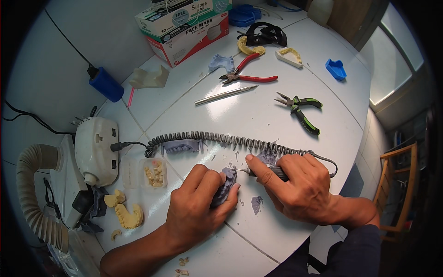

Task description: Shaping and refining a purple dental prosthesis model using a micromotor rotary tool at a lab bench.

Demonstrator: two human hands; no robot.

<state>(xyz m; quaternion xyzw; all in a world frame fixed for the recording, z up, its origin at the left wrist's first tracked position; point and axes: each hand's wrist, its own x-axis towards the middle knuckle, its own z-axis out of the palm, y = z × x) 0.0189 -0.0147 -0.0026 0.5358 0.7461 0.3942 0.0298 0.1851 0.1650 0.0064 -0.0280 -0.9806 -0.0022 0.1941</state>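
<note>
From where I stand, the ribbed hose point(28, 194) curves at the far left beside the white control box point(97, 150), which sits back, probably to leave working room. The coiled cord point(198, 135) runs from it across the table, giving the tool slack. The clear box point(153, 173) of small tooth-like pieces lies within easy reach. Next, the left hand point(191, 203) pinches the purple-grey dental cast point(224, 187) between thumb and bent fingers, seemingly to steady it, in front of the person near the table's middle. The right hand point(302, 187) curls its fingers around the dark handpiece point(278, 172), one digit stretched leftward beside the thin tip, perhaps for control. The cast's long axis slants from lower left to upper right, its far end pointing away from the person; the handpiece lies nearly crosswise, tip leftward at that end. Whether they touch, I can't tell.
</note>
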